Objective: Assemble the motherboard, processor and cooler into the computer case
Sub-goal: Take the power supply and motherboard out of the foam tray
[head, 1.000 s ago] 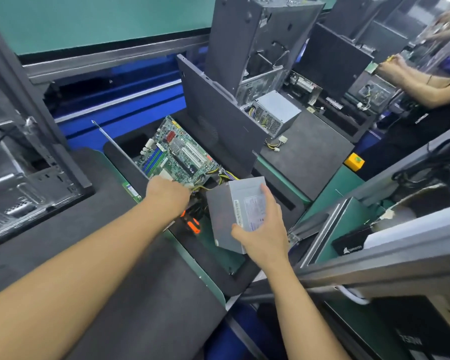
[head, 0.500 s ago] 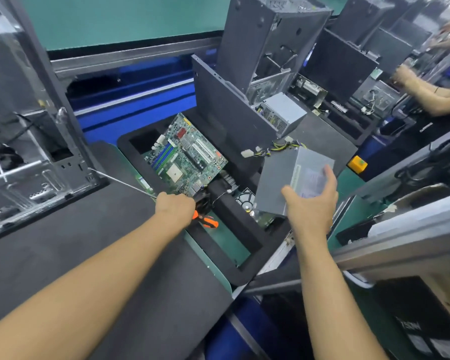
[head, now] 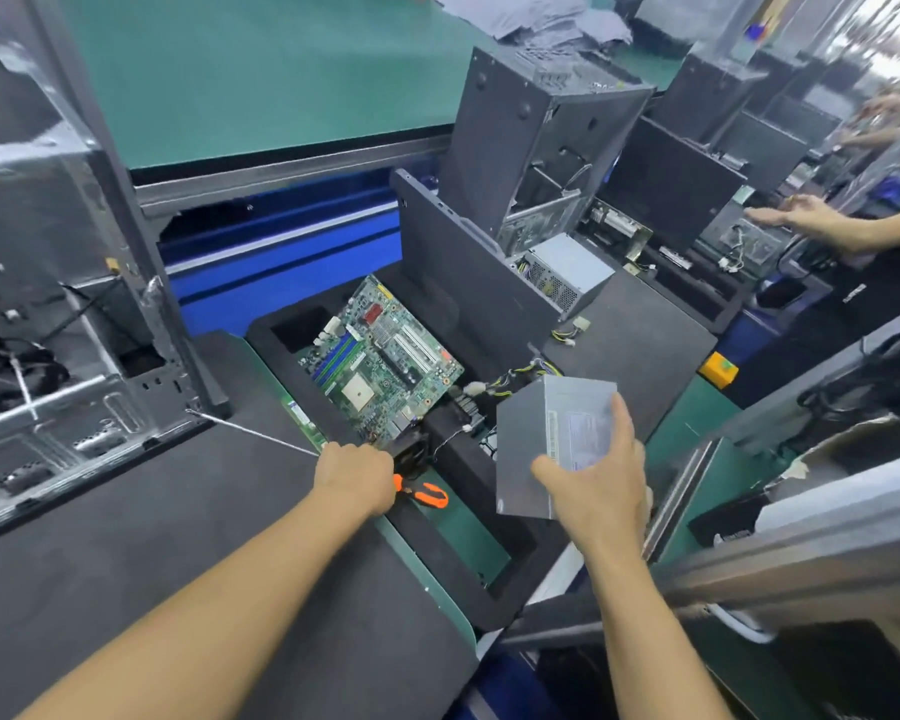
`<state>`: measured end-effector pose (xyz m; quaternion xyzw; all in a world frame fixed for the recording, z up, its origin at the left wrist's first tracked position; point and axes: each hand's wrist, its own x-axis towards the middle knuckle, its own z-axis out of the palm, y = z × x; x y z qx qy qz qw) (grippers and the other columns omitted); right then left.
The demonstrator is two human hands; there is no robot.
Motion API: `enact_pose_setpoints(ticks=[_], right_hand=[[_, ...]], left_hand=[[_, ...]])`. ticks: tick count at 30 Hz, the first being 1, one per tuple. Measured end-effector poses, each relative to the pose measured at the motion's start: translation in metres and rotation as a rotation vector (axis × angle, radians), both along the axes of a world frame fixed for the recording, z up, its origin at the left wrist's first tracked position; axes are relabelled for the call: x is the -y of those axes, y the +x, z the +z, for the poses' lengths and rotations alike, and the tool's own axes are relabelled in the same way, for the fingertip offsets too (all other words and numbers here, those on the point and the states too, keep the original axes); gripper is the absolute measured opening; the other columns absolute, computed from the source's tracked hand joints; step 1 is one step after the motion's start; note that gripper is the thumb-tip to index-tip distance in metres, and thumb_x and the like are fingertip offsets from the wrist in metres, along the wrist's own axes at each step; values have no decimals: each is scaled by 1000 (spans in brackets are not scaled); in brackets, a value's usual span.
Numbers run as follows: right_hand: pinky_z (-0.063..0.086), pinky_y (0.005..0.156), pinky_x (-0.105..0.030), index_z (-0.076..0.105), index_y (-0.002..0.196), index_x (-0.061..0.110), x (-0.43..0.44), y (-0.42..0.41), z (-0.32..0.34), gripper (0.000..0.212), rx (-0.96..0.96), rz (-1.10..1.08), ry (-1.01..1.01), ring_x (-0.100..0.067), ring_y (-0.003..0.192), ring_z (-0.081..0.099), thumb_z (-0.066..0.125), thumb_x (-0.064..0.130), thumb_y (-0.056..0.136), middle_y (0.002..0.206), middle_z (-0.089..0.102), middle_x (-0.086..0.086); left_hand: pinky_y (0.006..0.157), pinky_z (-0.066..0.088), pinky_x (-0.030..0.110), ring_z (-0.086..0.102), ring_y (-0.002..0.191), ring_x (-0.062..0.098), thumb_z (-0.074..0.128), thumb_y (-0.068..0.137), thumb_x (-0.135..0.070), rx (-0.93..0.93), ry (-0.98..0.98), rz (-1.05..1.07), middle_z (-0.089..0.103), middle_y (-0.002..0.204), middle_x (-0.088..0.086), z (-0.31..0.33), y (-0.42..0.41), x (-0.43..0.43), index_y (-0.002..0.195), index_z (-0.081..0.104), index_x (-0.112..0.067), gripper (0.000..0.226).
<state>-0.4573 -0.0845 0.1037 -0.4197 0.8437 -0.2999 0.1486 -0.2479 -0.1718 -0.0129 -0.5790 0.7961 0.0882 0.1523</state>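
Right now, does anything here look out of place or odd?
Nothing looks damaged. Orange-handled cutters lie loose in the foam tray beside the motherboard, partly under the left hand, which grips a thin strip jutting left. The right hand holds a power supply in the air, its wires trailing toward the tray.

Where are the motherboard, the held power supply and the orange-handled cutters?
motherboard (head: 380, 361): head view, middle of the green board.
held power supply (head: 523, 449): head view, bare grey side face.
orange-handled cutters (head: 432, 495): head view, orange handle.
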Motion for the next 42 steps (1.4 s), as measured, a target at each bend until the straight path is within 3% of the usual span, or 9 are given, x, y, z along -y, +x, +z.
enact_pose_setpoints(ticks=[4, 9, 17, 19, 22, 30, 33, 36, 42], right_hand=[[38, 101, -44, 13, 150, 55, 1, 13, -9, 104, 5, 92, 70, -26, 112, 50, 67, 45, 61, 129, 46, 8], [39, 99, -44, 13, 147, 57, 6, 23, -12, 102, -11, 93, 76, -22, 115, 47, 60, 50, 57, 133, 45, 12], [37, 97, -38, 11, 155, 42, 18, -2, -14, 111, -205, 103, 164, -21, 112, 52, 70, 47, 61, 128, 47, 3], [37, 95, -37, 7, 155, 42, 21, -7, -16, 114, -270, 119, 205, -21, 112, 52, 70, 49, 60, 128, 48, 3], [36, 93, -36, 5, 154, 42, 25, -12, -20, 113, -267, 119, 245, -22, 112, 51, 70, 49, 62, 128, 47, 2], [38, 96, -37, 3, 155, 42, 32, -15, -31, 112, -211, 93, 279, -22, 112, 51, 67, 50, 64, 130, 45, 2], [35, 97, -36, 5, 155, 42, 32, -16, -35, 110, -171, 95, 273, -21, 114, 49, 66, 47, 64, 130, 44, 4], [33, 98, -36, 7, 156, 42, 33, -16, -41, 110, -153, 93, 285, -21, 115, 48, 67, 46, 64, 130, 43, 5], [30, 96, -36, 6, 155, 43, 35, -13, -48, 111, -100, 96, 299, -21, 118, 47, 63, 51, 60, 132, 42, 5]], left_hand=[[75, 34, 34, 65, 107, 25, 43, 95, -21, 2, -45, -24, 69, 114, 2, -2, 3, 2, 105, 65, -21, 24], [62, 40, 36, 67, 93, 32, 46, 96, -11, -119, -77, -32, 64, 104, 9, 7, 11, 20, 118, 45, -13, 23], [50, 36, 30, 65, 74, 26, 51, 89, -11, -116, -158, -142, 59, 78, -1, 27, -19, 74, 152, 11, -23, 76], [45, 32, 29, 54, 56, 23, 48, 86, 0, -103, -160, -109, 48, 66, -2, 34, -33, 90, 155, -2, -30, 90], [42, 30, 29, 44, 52, 20, 45, 84, 8, -45, -180, -109, 45, 67, -4, 41, -50, 116, 156, 0, -36, 96], [48, 30, 26, 55, 60, 23, 47, 81, 8, 34, -192, -211, 52, 68, -6, 30, -78, 148, 136, 46, -31, 68], [51, 39, 27, 54, 57, 25, 50, 80, 8, 22, -218, -224, 45, 62, -5, 22, -78, 151, 129, 47, -26, 60], [58, 48, 31, 61, 65, 26, 47, 89, 3, -49, -218, -261, 56, 72, -3, 14, -74, 154, 129, 44, -30, 53], [50, 31, 26, 50, 61, 25, 46, 94, -15, -130, -179, -278, 42, 64, -5, 18, -80, 149, 105, 52, -29, 19]])
